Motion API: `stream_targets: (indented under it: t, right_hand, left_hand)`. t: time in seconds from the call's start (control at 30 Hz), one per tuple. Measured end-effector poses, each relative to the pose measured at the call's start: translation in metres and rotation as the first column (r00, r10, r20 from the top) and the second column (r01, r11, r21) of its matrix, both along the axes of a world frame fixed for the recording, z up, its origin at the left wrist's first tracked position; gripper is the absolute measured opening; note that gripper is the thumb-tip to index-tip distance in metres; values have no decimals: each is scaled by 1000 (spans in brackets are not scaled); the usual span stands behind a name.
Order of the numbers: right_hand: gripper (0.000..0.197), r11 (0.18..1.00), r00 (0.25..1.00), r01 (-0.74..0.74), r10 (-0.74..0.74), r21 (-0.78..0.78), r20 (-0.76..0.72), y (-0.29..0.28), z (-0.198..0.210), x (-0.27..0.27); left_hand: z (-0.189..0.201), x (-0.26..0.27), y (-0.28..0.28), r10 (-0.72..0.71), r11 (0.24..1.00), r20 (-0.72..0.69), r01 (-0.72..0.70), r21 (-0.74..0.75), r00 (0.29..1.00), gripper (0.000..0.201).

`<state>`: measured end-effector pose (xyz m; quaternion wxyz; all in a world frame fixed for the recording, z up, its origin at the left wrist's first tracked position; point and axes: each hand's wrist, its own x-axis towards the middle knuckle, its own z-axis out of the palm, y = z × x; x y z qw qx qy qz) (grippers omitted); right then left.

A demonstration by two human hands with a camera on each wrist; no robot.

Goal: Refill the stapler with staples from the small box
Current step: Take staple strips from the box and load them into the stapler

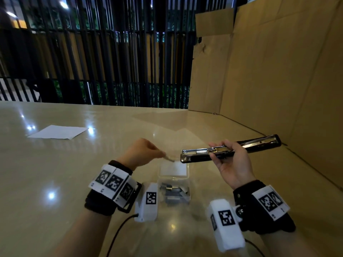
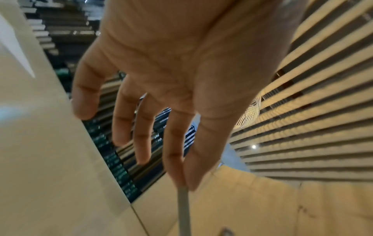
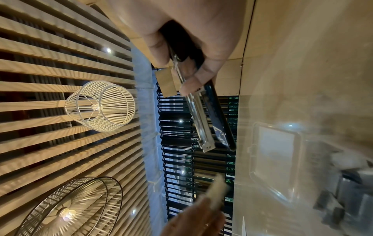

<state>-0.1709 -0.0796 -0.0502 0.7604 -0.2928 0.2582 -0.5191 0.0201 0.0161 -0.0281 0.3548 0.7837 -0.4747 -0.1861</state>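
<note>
My right hand grips the black stapler around its middle, lifted above the table, opened out flat with its metal staple channel facing up and pointing left. In the right wrist view the stapler juts out from my fingers. My left hand pinches a strip of staples between thumb and forefinger, just left of the channel's tip. The left wrist view shows the staple strip running down from that pinch. The small clear box lies open on the table below, with staples inside.
A white sheet of paper lies at the far left of the glossy table. A tall cardboard wall stands along the right side. Black railings run behind the table. The box's clear lid lies flat under the stapler's tip.
</note>
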Motion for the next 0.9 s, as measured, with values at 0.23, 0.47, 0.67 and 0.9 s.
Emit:
stream_targets:
  t: [0.23,0.47,0.67,0.9]
  right_hand:
    - [21,998,1000,5,-5,59,13,-7,-2,-2]
    - [22,998,1000,-7,6,61,22,-7,-2,-2]
    - [21,997,1000,-12,11,70,25,-8,-3,-3]
    - [21,998,1000,-4,2,62,29,-7,0,-4]
  left_hand:
    - [-37,5,-15,-221,850,237,67,523,946,28]
    - [-41,3,-17,-269,835,239,103,540,933,39]
    - [-45,-9,-24,-273,898,178,183,401,946,29]
    - [-48,-7,-23,-232,831,469,-77,551,852,45]
